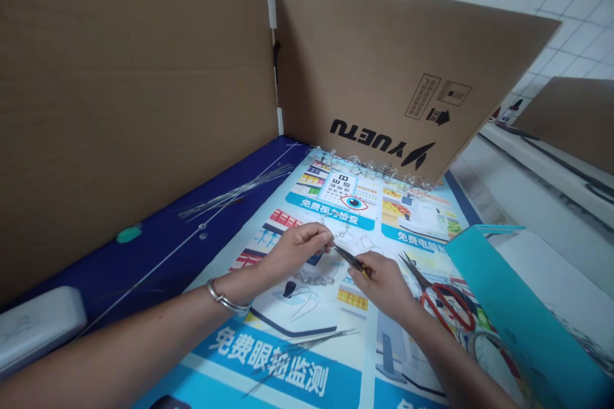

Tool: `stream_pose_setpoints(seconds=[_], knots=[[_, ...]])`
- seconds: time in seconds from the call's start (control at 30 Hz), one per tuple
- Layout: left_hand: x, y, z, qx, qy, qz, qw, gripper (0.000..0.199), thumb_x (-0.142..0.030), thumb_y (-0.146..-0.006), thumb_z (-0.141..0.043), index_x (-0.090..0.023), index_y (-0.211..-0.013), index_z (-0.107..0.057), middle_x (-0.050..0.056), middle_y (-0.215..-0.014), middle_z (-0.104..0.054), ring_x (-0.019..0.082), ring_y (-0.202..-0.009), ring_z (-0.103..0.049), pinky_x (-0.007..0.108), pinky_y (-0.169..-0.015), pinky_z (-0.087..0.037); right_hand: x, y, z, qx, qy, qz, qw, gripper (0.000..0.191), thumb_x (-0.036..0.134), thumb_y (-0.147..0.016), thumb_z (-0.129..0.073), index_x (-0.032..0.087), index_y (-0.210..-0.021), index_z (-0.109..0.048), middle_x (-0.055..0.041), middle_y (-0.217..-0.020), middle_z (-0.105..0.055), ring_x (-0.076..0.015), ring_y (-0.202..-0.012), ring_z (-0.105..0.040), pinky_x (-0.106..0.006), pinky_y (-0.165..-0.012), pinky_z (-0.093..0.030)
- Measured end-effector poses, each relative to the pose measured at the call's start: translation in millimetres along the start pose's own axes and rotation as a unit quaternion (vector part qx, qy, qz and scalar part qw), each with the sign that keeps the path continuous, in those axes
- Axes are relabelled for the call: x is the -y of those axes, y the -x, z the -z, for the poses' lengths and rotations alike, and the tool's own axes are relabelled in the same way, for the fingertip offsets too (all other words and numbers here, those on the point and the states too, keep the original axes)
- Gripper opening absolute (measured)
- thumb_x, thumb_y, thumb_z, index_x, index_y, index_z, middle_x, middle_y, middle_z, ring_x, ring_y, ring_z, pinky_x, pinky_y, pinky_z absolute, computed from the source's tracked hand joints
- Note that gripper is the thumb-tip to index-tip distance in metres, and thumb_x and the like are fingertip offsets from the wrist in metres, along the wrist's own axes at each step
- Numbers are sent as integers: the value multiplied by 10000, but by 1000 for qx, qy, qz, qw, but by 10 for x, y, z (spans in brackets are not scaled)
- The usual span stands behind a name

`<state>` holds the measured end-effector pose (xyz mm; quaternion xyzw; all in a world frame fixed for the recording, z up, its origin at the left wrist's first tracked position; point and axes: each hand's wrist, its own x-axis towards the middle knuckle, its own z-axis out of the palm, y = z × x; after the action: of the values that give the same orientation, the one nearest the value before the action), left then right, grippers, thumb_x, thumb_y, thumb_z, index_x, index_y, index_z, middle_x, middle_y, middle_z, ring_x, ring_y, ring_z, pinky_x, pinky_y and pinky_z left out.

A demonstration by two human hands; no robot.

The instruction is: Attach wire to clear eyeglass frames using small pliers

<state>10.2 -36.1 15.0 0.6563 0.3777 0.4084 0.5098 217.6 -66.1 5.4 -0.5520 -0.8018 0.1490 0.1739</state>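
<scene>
Over the middle of the printed mat (288,390), my left hand (304,249) is closed in a pinch with the thumb against the fingers. What it pinches is too small to name. My right hand (381,281) is wrapped round dark pliers (350,257) with a bit of yellow on the handle. The tips of the pliers reach the fingertips of my left hand. Below my hands, a string of clear beads (314,278) and a thin wire loop (307,307) lie on the mat.
Red-handled scissors (448,303) lie right, beside a teal box (518,307). Thin wires lie in front (307,345) and at back left (235,192). Clear pieces (374,166) line the base of the cardboard wall (384,64). A white case (43,326) sits left.
</scene>
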Motion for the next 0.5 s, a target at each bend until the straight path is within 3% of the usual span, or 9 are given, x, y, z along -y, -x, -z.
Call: stream_pose_setpoints(seconds=[0.23, 0.5], knots=[[-11, 27, -35, -44, 16, 21, 999, 267, -363, -845, -409, -141, -793, -548, 29, -768, -590, 85, -605, -508, 202, -548, -420, 62, 26, -34, 14, 64, 26, 998, 133, 283, -806, -477, 206, -775, -581, -6, -742, -583, -130, -702, -527, -220, -618, -338], [-16, 48, -53, -75, -18, -4, 997, 255, -338, -867, -370, -149, -797, -526, 3, -748, -570, 53, -526, -471, 177, -497, -386, 108, 60, -63, 29, 91, 35, 995, 147, 296, -818, -466, 205, -774, -573, -18, -762, -582, -136, -731, -533, -221, -633, -349]])
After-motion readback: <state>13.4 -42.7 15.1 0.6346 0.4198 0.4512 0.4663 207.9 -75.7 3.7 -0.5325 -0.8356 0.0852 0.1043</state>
